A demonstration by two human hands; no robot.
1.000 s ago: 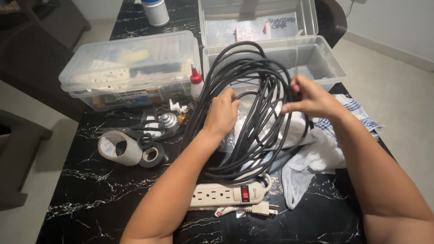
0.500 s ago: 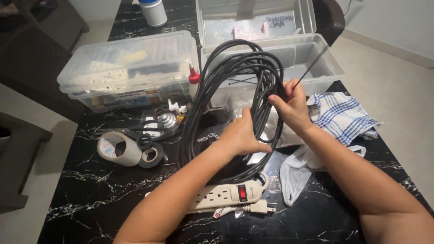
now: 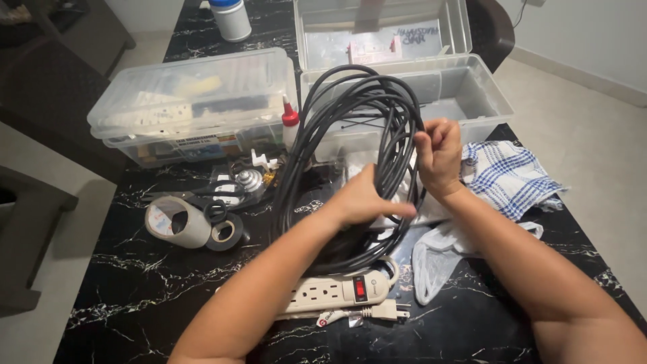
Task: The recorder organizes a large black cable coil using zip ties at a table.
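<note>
Black marble table (image 3: 148, 283) | both hands (image 3: 367, 199) gripping coiled black cable (image 3: 337, 114) | power strip (image 3: 330, 291) below

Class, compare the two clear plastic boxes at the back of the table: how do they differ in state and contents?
The left box has its lid shut; the right box stands open, lid tipped up behind it. The left box is packed with small items; the right box looks nearly bare inside. The black cable coil leans against the right box, not the left box. Both are clear plastic and rest on the black marble table.
</note>
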